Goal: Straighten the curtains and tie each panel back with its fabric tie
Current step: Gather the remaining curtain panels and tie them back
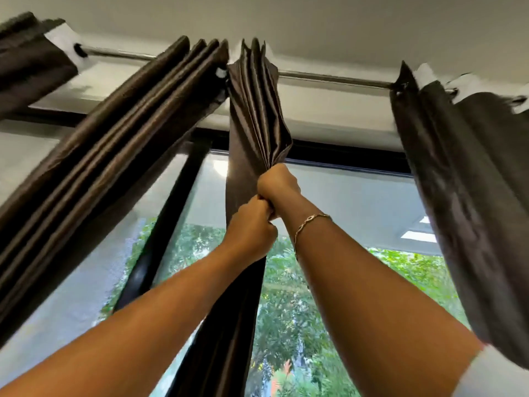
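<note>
A dark brown satin curtain panel (pixel 254 110) hangs bunched in tight pleats from a metal rod (pixel 329 77) near the ceiling. Both my arms reach up to it. My right hand (pixel 277 183) is fisted around the gathered pleats, and my left hand (pixel 252 224) grips the same bunch just below, the two fists touching. The panel's lower part (pixel 229 325) drops between my forearms. No fabric tie shows in this view.
Another gathered brown panel (pixel 108 167) slants down at the left, a further one (pixel 31 61) at the far left, and a dull grey-brown panel (pixel 469 210) hangs at the right. Behind is a black-framed window (pixel 343 156) with trees outside.
</note>
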